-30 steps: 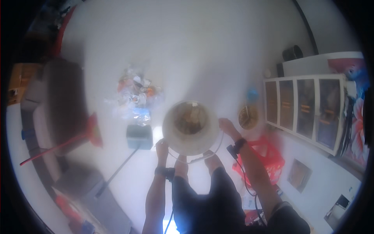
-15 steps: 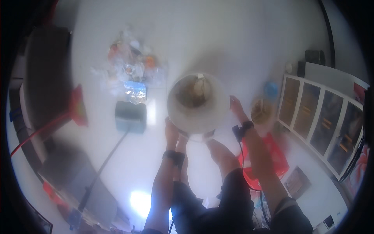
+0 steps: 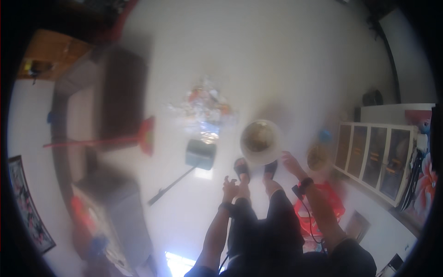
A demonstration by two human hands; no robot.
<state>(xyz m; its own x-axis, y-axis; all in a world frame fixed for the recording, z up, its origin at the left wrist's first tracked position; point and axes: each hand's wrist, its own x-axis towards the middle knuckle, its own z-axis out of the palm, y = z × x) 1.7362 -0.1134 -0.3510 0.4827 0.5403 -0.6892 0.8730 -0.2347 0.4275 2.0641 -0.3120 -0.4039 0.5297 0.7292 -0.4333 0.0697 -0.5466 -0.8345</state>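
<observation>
A whitish bucket (image 3: 260,158) stands on the floor just ahead of my sandalled feet, with brownish matter showing inside it. Beside its right rim is my right hand (image 3: 292,163), fingers stretched out and apart from the bucket. My left hand (image 3: 230,189) hovers near my left knee, its fingers spread and loosely curled around nothing. Left of the bucket lies a heap of mixed litter (image 3: 203,102) on the pale floor, with a shiny blue-and-silver packet (image 3: 210,133) at its near edge. A grey-green long-handled dustpan (image 3: 200,154) sits just nearer than the packet.
A red broom (image 3: 146,136) lies by the dark sofa-like furniture (image 3: 122,94) on the left. To the right are a tan round basket (image 3: 317,157), a blue object (image 3: 325,135), a red plastic stool or crate (image 3: 319,207) and a white cabinet (image 3: 364,157).
Both hands have let go of the bucket, which has gone from between them down to the floor. My view has risen and shifted left.
</observation>
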